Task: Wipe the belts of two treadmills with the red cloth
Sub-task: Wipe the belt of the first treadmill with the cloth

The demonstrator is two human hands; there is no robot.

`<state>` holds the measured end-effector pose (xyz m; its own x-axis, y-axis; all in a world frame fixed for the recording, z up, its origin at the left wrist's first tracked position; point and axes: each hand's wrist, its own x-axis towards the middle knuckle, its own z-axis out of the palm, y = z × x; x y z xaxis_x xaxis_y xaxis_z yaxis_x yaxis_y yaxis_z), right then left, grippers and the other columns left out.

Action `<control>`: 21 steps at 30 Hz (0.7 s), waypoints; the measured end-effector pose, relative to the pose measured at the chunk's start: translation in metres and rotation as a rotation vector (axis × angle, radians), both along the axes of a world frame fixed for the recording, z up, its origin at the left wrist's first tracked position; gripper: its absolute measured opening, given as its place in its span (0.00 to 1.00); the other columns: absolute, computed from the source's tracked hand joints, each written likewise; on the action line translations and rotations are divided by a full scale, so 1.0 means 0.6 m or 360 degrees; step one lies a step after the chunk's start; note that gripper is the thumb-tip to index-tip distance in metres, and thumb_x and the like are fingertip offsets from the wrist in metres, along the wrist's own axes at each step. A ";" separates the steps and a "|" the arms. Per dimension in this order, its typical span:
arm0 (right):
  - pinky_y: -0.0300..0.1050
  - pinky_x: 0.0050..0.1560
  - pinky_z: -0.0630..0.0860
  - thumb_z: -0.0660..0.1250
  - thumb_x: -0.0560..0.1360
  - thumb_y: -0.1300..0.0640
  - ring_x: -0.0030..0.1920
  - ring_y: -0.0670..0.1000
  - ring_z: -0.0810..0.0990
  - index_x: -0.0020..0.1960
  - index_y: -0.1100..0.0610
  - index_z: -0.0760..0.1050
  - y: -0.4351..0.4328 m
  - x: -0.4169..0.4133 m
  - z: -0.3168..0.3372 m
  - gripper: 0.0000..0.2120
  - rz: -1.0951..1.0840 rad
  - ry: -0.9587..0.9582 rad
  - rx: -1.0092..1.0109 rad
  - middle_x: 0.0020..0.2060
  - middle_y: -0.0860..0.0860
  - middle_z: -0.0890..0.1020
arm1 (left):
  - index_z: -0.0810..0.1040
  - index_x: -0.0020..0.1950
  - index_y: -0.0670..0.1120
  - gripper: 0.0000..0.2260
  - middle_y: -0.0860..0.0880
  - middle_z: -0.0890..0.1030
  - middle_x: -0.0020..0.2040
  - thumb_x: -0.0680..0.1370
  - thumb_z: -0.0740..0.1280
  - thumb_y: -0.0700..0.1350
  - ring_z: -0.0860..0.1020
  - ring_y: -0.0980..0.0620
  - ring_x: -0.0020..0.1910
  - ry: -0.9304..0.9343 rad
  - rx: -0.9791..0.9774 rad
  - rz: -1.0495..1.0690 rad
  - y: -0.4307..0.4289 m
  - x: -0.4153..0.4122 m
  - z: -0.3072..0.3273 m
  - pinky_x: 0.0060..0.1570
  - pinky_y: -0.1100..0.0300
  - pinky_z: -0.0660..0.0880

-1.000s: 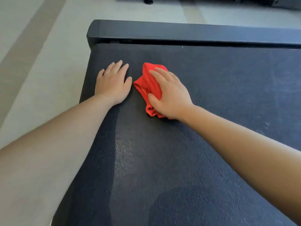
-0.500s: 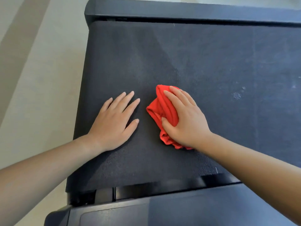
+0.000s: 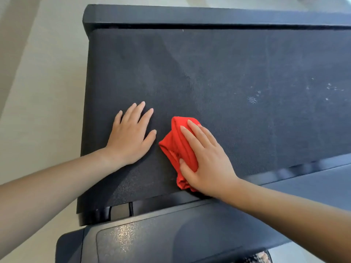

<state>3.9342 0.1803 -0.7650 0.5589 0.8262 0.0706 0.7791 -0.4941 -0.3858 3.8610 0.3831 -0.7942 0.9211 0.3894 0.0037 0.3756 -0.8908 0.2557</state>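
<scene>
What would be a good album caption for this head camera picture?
Right hand presses a bunched red cloth on the dark treadmill belt; left hand rests flat beside it.

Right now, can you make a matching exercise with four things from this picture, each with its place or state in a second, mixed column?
Things:
1. left hand
2. right hand
3. red cloth
4. pale specks

Places or states:
A. bunched up under a palm
B. flat on the bare belt, holding nothing
C. scattered on the belt, right of the cloth
D. pressing on the cloth

Pairs: 1-B, 2-D, 3-A, 4-C
</scene>
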 end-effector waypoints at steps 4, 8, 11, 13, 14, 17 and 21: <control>0.53 0.69 0.65 0.61 0.71 0.48 0.75 0.54 0.58 0.74 0.55 0.61 -0.003 0.009 0.004 0.33 -0.0050 0.0018 0.0001 0.74 0.52 0.62 | 0.54 0.76 0.48 0.27 0.49 0.50 0.78 0.79 0.52 0.55 0.47 0.50 0.76 0.0051 -0.0087 -0.0131 -0.033 0.031 0.003 0.72 0.42 0.45; 0.52 0.67 0.65 0.62 0.70 0.49 0.74 0.53 0.59 0.74 0.54 0.62 -0.019 0.041 0.000 0.33 -0.0194 -0.0022 0.0033 0.74 0.51 0.63 | 0.54 0.76 0.49 0.26 0.51 0.51 0.78 0.79 0.52 0.55 0.47 0.51 0.76 0.0024 -0.0093 -0.0157 -0.027 0.045 0.002 0.72 0.44 0.45; 0.51 0.66 0.66 0.61 0.69 0.48 0.73 0.54 0.61 0.73 0.54 0.63 -0.017 0.074 -0.002 0.33 -0.0242 -0.0067 0.0043 0.73 0.51 0.64 | 0.55 0.76 0.50 0.26 0.51 0.52 0.78 0.79 0.54 0.55 0.48 0.51 0.76 0.0010 -0.0031 -0.0187 -0.016 0.055 -0.003 0.72 0.43 0.46; 0.52 0.65 0.66 0.61 0.69 0.48 0.72 0.54 0.62 0.73 0.55 0.63 -0.009 0.091 -0.007 0.33 -0.0226 -0.0080 0.0055 0.72 0.52 0.65 | 0.56 0.76 0.51 0.26 0.51 0.53 0.77 0.79 0.55 0.55 0.49 0.51 0.76 -0.0006 -0.0016 -0.0180 -0.010 0.072 -0.005 0.72 0.42 0.46; 0.53 0.66 0.67 0.60 0.69 0.47 0.72 0.54 0.62 0.72 0.55 0.64 -0.004 0.100 -0.009 0.33 -0.0217 -0.0085 0.0060 0.72 0.52 0.65 | 0.57 0.76 0.52 0.26 0.51 0.53 0.77 0.78 0.55 0.55 0.50 0.51 0.76 -0.0014 -0.0017 -0.0165 -0.006 0.085 -0.005 0.72 0.42 0.46; 0.52 0.66 0.67 0.57 0.69 0.44 0.72 0.54 0.62 0.72 0.54 0.64 0.016 0.136 -0.015 0.33 -0.0207 -0.0107 0.0096 0.72 0.51 0.65 | 0.57 0.75 0.54 0.25 0.51 0.54 0.77 0.78 0.55 0.56 0.50 0.51 0.76 -0.0036 0.0005 -0.0104 0.013 0.132 -0.008 0.71 0.42 0.47; 0.53 0.69 0.65 0.59 0.69 0.46 0.73 0.52 0.60 0.73 0.53 0.63 0.060 0.202 -0.024 0.33 -0.0235 -0.0094 0.0156 0.73 0.50 0.64 | 0.58 0.74 0.58 0.23 0.51 0.55 0.77 0.78 0.52 0.55 0.50 0.51 0.76 -0.0052 0.0017 0.0065 0.046 0.213 -0.014 0.71 0.40 0.46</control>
<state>4.0554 0.2165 -0.7795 0.6661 0.7231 0.1829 0.7236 -0.5671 -0.3934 3.9889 0.4109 -0.8027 0.9038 0.4262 0.0377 0.4031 -0.8778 0.2589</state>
